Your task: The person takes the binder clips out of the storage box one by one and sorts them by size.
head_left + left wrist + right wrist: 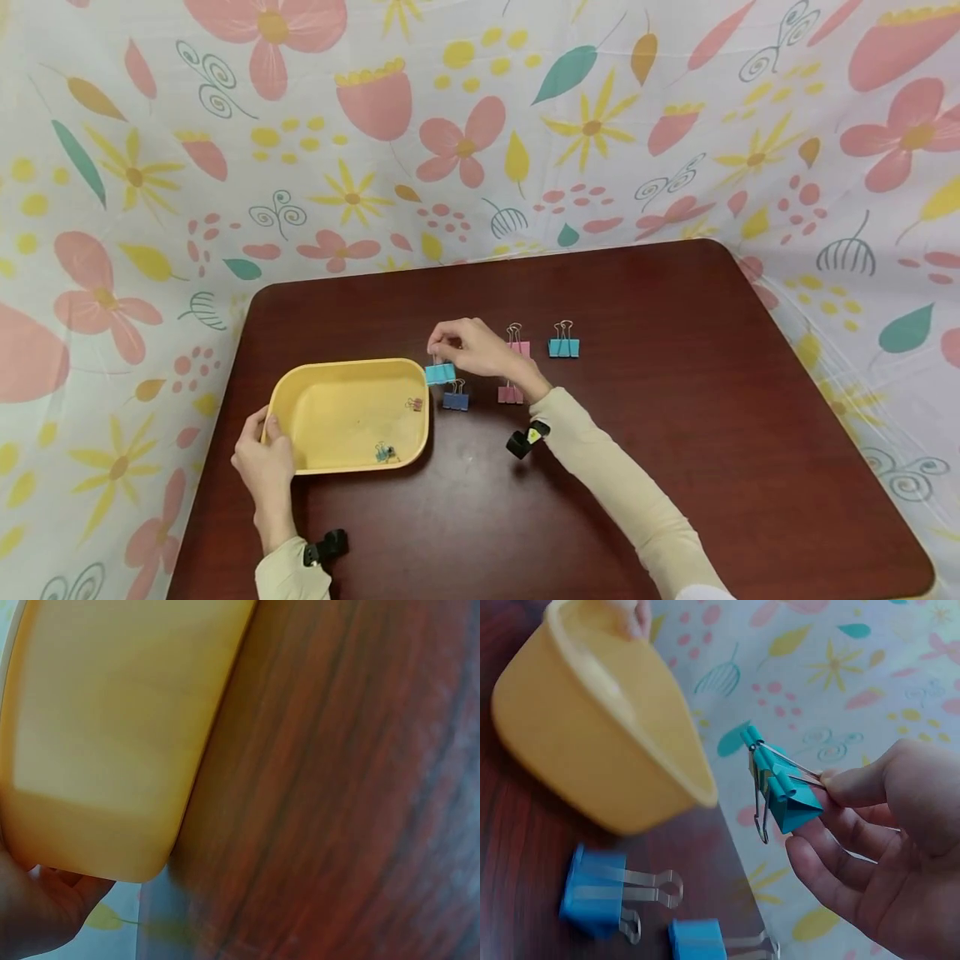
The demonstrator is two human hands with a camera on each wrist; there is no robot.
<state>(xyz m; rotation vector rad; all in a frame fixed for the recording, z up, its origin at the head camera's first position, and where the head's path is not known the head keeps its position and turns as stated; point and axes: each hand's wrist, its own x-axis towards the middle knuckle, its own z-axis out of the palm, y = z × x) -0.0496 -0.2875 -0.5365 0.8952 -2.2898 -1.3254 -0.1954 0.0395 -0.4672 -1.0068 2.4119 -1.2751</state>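
My left hand point(266, 471) grips the left end of a yellow plastic basin point(337, 367), thumb at the rim; the left wrist view shows fingers against its outer wall point(97, 855). Between thumb and fingers, my right hand point(480, 346) pinches a turquoise binder clip point(440, 374) by a wire handle. The clip is held up beside the basin's right rim, shown closely as the turquoise clip point(791, 784) in the right wrist view. Inside the basin lie a small pinkish clip point(415, 405) and small teal and dark clips point(385, 452).
A dark blue binder clip point(455, 401) stands right of the basin; the right wrist view shows two blue clips point(596, 889). Farther right are two pink clips point(511, 393) and another turquoise clip point(564, 347). A floral cloth point(465, 208) hangs behind the brown table point(660, 333).
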